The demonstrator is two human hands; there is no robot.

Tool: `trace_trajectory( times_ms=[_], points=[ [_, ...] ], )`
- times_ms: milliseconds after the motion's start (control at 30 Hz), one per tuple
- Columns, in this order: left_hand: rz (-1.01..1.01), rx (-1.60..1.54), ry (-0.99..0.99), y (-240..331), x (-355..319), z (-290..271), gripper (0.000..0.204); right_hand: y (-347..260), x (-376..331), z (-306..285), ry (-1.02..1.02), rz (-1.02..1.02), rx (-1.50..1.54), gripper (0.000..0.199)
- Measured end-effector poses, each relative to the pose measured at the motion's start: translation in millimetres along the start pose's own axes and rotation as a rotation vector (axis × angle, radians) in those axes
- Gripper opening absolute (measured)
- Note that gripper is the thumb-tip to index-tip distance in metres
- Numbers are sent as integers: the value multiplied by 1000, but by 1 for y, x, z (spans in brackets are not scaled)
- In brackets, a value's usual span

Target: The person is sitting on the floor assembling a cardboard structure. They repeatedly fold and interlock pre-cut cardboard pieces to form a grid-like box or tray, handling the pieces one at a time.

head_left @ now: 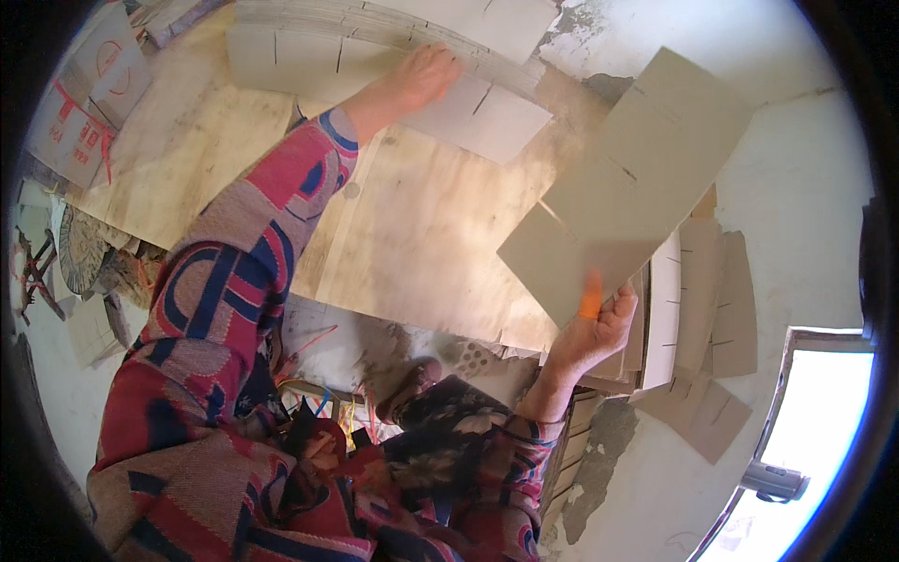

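Note:
My right hand (604, 323) grips the lower edge of a grey cardboard sheet (646, 150), which is held up at a slant and has short slots cut in it. An orange wrap circles one finger of that hand. Across the far side of the table, my left hand (429, 77) has its fingers closed at the top edge of a long slotted cardboard strip (501, 117). Behind this strip, more cardboard strips (375, 28) stand packed in a row; the left fingertips are partly hidden among the edges.
Beneath lies a pale wooden tabletop (421, 215). Stacked slotted cardboard (665, 314) stands at the right by the wall, with a loose piece (698, 412) below. A printed carton (89, 103) sits at the far left. A bright window (815, 421) is at the lower right.

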State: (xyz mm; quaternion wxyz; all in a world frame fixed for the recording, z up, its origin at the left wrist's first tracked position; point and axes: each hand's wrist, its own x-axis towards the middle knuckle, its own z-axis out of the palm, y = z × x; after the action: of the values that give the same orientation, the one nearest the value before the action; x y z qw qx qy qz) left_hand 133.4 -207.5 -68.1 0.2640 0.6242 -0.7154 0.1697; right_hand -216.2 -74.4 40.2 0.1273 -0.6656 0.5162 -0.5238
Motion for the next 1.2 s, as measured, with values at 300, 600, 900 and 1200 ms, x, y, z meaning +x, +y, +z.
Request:
trace_trajectory(
  times_ms=[300, 600, 900, 1200],
  points=[
    [18, -178, -314, 47, -20, -71, 2, -11, -1, 47, -32, -433, -267, 48],
    [306, -244, -125, 97, -56, -85, 3, -9, -11, 54, -187, -380, -238, 50],
    [381, -484, -121, 145, -58, -111, 11, 21, -21, 68, -360, -298, -361, 45],
    [-58, -622, -344, 98, -33, -150, 44, 42, -31, 57, -318, -196, -333, 44]
  ],
)
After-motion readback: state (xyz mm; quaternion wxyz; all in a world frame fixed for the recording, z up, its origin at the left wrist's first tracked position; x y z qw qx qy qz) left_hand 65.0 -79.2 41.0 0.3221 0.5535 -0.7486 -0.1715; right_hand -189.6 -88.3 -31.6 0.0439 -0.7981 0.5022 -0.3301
